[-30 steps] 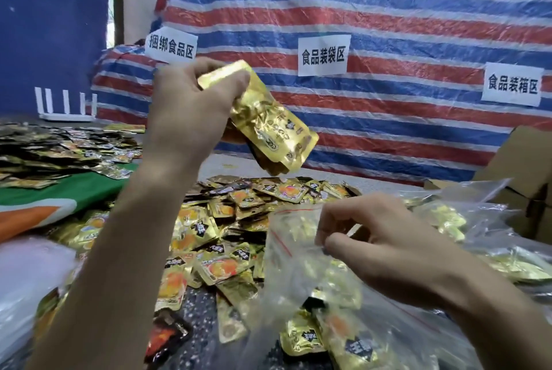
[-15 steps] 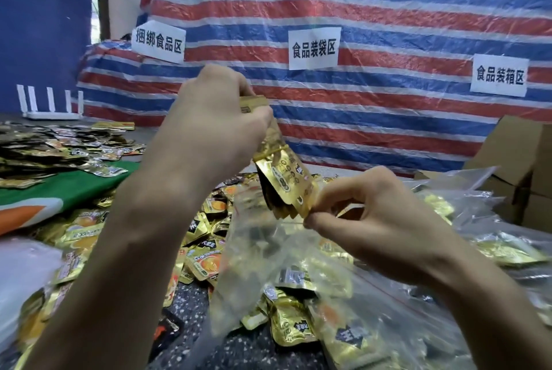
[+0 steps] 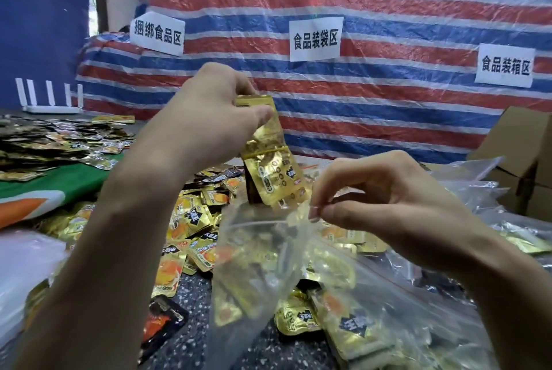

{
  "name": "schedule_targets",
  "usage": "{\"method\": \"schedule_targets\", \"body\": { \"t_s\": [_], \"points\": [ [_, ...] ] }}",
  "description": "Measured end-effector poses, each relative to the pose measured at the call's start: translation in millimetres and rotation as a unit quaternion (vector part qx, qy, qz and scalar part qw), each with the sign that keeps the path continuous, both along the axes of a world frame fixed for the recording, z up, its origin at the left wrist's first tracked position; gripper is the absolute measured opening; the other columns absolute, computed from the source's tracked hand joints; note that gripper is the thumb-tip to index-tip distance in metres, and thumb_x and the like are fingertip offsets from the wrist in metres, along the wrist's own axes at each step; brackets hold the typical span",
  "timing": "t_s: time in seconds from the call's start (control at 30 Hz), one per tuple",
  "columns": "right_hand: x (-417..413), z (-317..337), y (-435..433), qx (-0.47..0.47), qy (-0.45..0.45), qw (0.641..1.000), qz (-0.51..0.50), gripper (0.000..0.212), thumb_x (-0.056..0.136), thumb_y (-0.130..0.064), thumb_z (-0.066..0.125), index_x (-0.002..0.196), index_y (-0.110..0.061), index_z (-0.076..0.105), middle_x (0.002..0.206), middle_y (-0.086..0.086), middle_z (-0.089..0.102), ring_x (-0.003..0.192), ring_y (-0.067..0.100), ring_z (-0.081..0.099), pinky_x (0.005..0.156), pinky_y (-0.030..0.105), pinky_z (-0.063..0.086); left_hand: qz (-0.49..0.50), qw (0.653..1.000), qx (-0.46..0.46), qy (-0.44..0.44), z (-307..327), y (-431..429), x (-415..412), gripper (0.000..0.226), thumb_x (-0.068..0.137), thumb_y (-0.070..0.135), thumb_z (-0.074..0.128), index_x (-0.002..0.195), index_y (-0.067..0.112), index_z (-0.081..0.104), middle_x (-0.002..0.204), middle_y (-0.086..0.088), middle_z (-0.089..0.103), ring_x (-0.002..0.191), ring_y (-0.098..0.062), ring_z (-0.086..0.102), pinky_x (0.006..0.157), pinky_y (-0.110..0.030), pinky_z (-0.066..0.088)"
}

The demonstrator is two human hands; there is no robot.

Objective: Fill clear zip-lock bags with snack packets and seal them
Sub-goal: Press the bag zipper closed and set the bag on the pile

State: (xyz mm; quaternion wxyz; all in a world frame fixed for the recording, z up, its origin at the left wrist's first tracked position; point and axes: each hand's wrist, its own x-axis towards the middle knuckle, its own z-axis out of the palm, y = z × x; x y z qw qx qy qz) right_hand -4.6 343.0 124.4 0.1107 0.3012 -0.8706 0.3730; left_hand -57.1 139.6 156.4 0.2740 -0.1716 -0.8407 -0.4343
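The left hand (image 3: 215,118) has its grip pinching the top of a bundle of gold foil snack packets (image 3: 274,178), so the bundle hangs upright with its lower end at the mouth of the clear plastic zip-lock bag (image 3: 263,268). The right hand (image 3: 388,202) pinches the bag's rim and lifts it to hold the mouth open above the dark speckled bench (image 3: 191,295).

Your bundle of gold snack packets (image 3: 270,172), with a thin yellow band across it, hangs upright from your left hand (image 3: 209,118), which pinches its top. Its lower end is at the open mouth of the clear zip-lock bag (image 3: 263,259). The bag droops below your right hand (image 3: 373,199), which pinches its rim. Loose gold packets (image 3: 191,220) lie beneath both hands.
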Motion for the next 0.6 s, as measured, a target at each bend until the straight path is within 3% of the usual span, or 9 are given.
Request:
{"method": "schedule_targets", "body": {
  "t_s": [0.17,0.3,0.4,0.5,0.6],
  "points": [
    [-7,-4,-2,-0.025,0.081,0.994,-0.065,0.014,0.088,-0.017,0.067,0.08,-0.024,0.076,0.083,-0.005,0.073,0.086,0.011,0.068,0.08,0.034,0.054,-0.047,0.998,0.011,-0.028,1,-2,4,0.012,0.089,0.034,0.071,0.091,0.022,0.07,0.073,-0.002,0.073,0.06,-0.013,0.071,0.056,-0.033,0.06],
    [-9,-7,-2,-0.031,0.101,0.992,-0.07,0.013,0.089,-0.02,0.067,0.083,-0.026,0.076,0.085,-0.007,0.073,0.088,0.009,0.069,0.081,0.035,0.057,-0.039,0.999,-0.013,-0.03,0,4,6,0.017,0.088,0.037,0.071,0.089,0.02,0.069,0.076,-0.004,0.072,0.066,-0.019,0.071,0.071,-0.047,0.061],
    [-12,-8,-5,-0.044,0.122,0.989,-0.07,0.013,0.09,-0.015,0.07,0.085,-0.025,0.078,0.087,-0.006,0.073,0.091,0.011,0.069,0.085,0.038,0.057,-0.039,0.998,-0.031,-0.045,1,5,8,0.023,0.086,0.04,0.071,0.086,0.017,0.071,0.082,-0.005,0.072,0.078,-0.022,0.07,0.081,-0.049,0.058],
    [-12,-8,-6,-0.081,0.129,0.986,-0.066,0.011,0.088,-0.012,0.071,0.086,-0.02,0.079,0.087,-0.004,0.074,0.091,0.012,0.07,0.085,0.034,0.058,-0.038,0.996,-0.056,-0.051,1,4,8,0.019,0.088,0.04,0.069,0.086,0.021,0.07,0.084,0.0,0.069,0.078,-0.016,0.067,0.081,-0.04,0.056],
    [-11,-8,-8,-0.06,0.116,0.99,-0.044,0.01,0.088,-0.014,0.071,0.088,-0.02,0.079,0.088,-0.006,0.074,0.091,0.011,0.07,0.085,0.03,0.058,-0.035,0.994,-0.096,-0.046,-1,4,5,0.012,0.091,0.034,0.068,0.087,0.023,0.066,0.086,0.005,0.068,0.078,-0.011,0.065,0.076,-0.031,0.055]
  ]
}}
